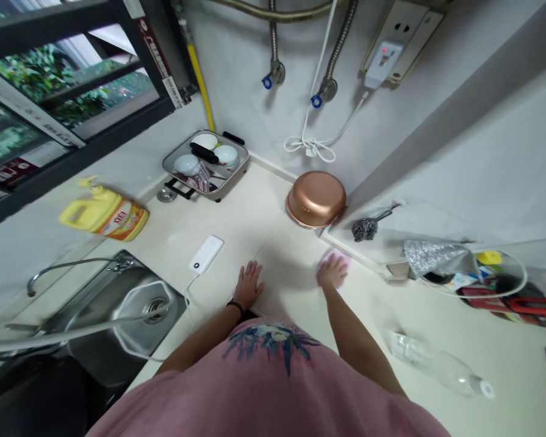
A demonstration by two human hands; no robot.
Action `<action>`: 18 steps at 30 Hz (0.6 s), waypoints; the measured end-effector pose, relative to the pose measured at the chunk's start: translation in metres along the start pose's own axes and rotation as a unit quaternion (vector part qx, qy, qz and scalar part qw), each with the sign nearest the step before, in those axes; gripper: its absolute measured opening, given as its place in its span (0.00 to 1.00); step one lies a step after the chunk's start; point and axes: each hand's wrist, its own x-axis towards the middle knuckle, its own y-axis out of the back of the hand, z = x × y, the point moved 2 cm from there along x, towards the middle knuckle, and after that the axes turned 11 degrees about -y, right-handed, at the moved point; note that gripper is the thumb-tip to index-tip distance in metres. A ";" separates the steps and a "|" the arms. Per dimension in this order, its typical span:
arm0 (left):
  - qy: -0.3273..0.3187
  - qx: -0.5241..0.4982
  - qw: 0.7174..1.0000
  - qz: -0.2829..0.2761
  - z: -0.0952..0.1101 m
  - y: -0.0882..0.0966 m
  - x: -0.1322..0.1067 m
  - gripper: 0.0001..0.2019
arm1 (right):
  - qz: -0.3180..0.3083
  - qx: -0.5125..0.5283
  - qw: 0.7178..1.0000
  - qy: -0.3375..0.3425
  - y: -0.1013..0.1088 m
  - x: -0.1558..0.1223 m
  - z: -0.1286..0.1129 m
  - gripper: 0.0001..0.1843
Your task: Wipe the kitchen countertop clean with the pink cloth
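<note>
My left hand (248, 284) lies flat on the cream counter (273, 243) with its fingers spread, holding nothing. A white power bank (206, 254) with a cable lies just to its left. My right hand (331, 271) presses down on a pink cloth (341, 262) on the counter, fingers bent over it. A copper-coloured bowl (316, 198) stands upside down just beyond the cloth, near the wall corner.
A steel sink (118, 315) with a tap is at the left, and a yellow detergent bottle (104, 212) behind it. A dish rack (206, 165) with bowls stands at the back. A steel scrubber (364, 229), a clear plastic bottle (437, 364) and a bowl of odds (482, 276) lie at the right.
</note>
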 end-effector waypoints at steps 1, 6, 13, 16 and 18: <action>0.000 0.000 1.000 -0.001 0.000 0.000 0.000 0.31 | -0.026 -0.033 0.996 0.074 -0.001 -0.005 -0.031 0.33; 0.000 -0.004 1.000 -0.008 -0.002 0.001 -0.001 0.31 | -0.098 -0.095 0.927 0.349 -0.012 -0.051 -0.134 0.35; 0.006 -0.011 1.000 -0.012 -0.002 0.000 0.000 0.31 | -0.067 -0.067 0.921 0.378 -0.016 -0.034 -0.080 0.37; 0.009 -0.018 1.000 -0.014 -0.001 0.001 0.000 0.31 | -0.033 -0.062 0.964 0.257 -0.003 0.006 -0.009 0.33; 0.012 -0.020 1.000 -0.015 0.000 0.001 0.000 0.31 | 0.012 -0.067 0.983 0.172 0.007 0.023 0.039 0.32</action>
